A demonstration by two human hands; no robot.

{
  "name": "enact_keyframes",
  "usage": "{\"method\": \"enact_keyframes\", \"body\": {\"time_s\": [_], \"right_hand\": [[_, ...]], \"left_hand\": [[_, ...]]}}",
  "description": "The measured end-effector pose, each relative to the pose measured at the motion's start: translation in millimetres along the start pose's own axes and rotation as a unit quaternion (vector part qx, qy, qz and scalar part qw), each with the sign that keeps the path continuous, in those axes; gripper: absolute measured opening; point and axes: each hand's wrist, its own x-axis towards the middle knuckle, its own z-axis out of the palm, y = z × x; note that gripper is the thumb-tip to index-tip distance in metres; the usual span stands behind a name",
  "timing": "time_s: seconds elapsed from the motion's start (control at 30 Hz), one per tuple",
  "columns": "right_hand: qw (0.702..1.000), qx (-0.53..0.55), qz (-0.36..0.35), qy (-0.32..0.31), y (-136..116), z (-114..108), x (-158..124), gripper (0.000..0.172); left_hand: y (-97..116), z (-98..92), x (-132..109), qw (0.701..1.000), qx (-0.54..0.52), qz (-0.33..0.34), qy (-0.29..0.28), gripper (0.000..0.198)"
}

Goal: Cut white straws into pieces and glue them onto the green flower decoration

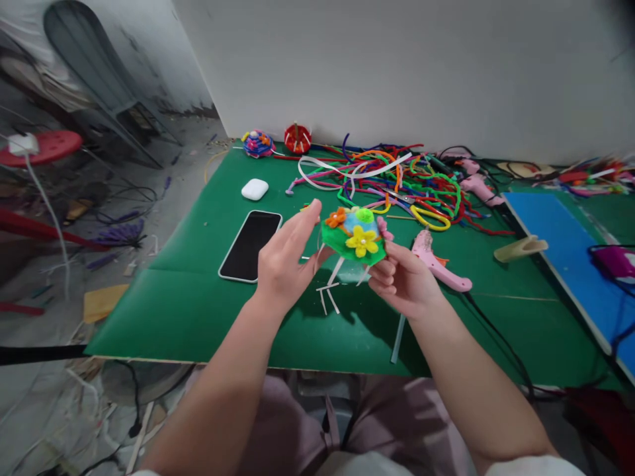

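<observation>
A small hat-shaped pipe-cleaner craft (353, 237) is raised over the green table. Its brim is bright green and its top light blue, with yellow, orange and pink flowers on it. Thin white strips hang beneath the brim. My right hand (404, 277) grips the brim's right side, thumb on top and fingers curled below. At the left side is my left hand (285, 254), fingers stretched out and thumb apart from them; the thumb tip is close to the brim and a white strip. Short white strips (328, 297) show below the craft.
A phone (252, 246) and white earbud case (254, 190) lie to the left. Pipe cleaners (372, 172) and yellow-handled scissors (430, 218) are behind. A pink glue gun (439, 261), glue stick (397, 338) and blue board (560, 264) are on the right.
</observation>
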Motion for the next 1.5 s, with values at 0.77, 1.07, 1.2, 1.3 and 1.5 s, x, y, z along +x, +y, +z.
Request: {"method": "enact_keyframes", "body": {"time_s": [0.77,1.07,1.2,1.3,1.5], "right_hand": [[0.998,0.026,-0.036,0.043,-7,-3,4,0.031],[0.998,0.009,-0.040,0.046,-5,-2,4,0.033],[0.998,-0.006,-0.048,0.050,-5,-1,4,0.034],[0.997,-0.014,-0.051,0.052,-4,0,4,0.033],[0.998,-0.026,-0.046,0.046,-2,1,5,0.031]], "left_hand": [[57,-1.2,14,0.818,-0.306,-0.478,-0.088,0.016],[58,0.9,14,0.792,-0.340,-0.500,-0.085,0.021],[61,-1.9,16,0.790,-0.343,-0.504,-0.063,0.023],[62,-2.3,16,0.779,-0.357,-0.513,-0.055,0.021],[63,-0.6,16,0.753,-0.383,-0.534,-0.034,0.019]]}}
